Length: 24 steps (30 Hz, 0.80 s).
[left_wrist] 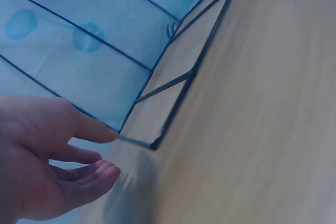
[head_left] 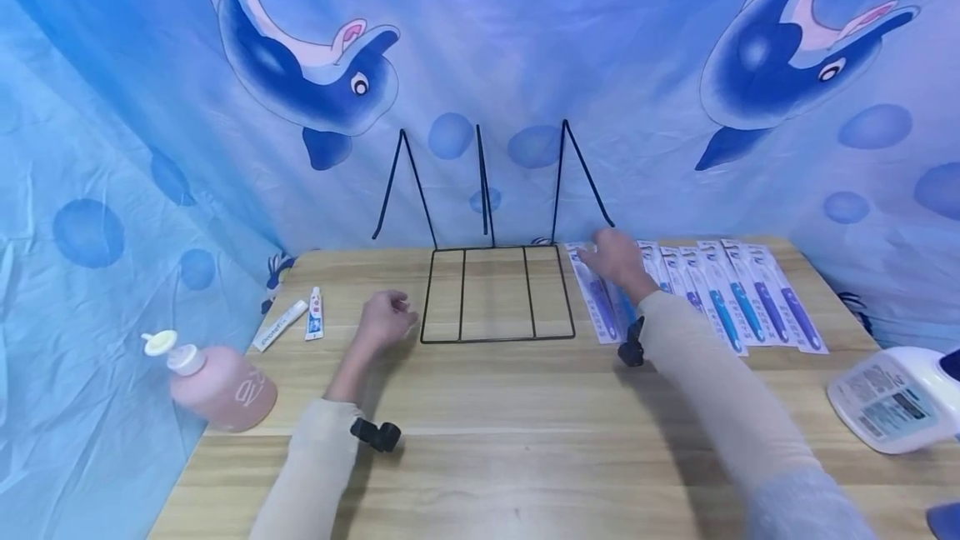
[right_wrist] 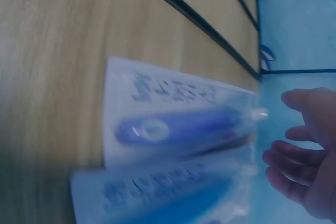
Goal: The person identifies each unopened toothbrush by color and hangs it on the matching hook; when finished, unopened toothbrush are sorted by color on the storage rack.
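hovering right hand (head_left: 617,261) over toothbrush pack (head_left: 594,300)

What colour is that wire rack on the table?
Black; the wire rack shows best in the head view.

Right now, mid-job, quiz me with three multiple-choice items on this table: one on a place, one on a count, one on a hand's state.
1. Where is the right hand?
A. Over the packaged toothbrushes, at the left end of the row
B. On the pink bottle
C. Inside the wire rack

2. How many small tubes lie left of the wire rack?
A. None
B. Two
C. Five

3. What is the left hand doing?
A. Gripping a toothbrush
B. Holding nothing, fingers loosely curled beside the rack's corner
C. Squeezing a tube

Answers:
1 A: the head view shows it over the packs nearest the rack.
2 B: two tubes lie side by side on the table.
3 B: the left wrist view shows an empty palm beside the rack's corner.
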Each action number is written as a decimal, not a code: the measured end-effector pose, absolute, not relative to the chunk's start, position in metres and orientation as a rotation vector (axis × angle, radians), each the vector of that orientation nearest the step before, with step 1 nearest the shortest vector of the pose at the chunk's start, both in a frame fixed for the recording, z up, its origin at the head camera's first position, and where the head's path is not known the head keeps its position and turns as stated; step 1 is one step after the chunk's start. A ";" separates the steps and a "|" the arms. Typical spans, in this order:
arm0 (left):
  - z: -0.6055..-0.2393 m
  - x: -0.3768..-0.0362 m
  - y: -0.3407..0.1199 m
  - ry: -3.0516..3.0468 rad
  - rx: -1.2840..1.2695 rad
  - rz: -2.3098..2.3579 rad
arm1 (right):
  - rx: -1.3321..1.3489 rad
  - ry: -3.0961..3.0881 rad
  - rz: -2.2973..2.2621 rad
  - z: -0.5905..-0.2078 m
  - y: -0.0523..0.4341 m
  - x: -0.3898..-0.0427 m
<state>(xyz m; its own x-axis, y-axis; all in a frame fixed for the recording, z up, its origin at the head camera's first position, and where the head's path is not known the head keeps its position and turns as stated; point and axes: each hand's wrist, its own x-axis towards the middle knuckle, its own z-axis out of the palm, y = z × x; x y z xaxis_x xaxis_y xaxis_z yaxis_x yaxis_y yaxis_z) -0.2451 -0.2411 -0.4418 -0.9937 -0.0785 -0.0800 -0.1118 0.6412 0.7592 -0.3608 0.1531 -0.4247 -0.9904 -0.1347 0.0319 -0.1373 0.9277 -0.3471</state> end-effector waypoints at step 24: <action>-0.466 -0.241 -0.217 2.884 -0.223 1.364 | 0.046 -2.925 0.671 -0.445 0.132 -0.361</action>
<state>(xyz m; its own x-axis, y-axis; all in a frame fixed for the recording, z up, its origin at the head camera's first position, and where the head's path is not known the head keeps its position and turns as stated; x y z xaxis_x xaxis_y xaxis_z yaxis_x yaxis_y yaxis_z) -0.2414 -0.2175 -0.4655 -0.9887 -0.1500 -0.0080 -0.1014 0.6267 0.7726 -0.3608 0.1322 -0.4452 -0.9898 0.0014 0.1428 -0.0609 0.9001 -0.4314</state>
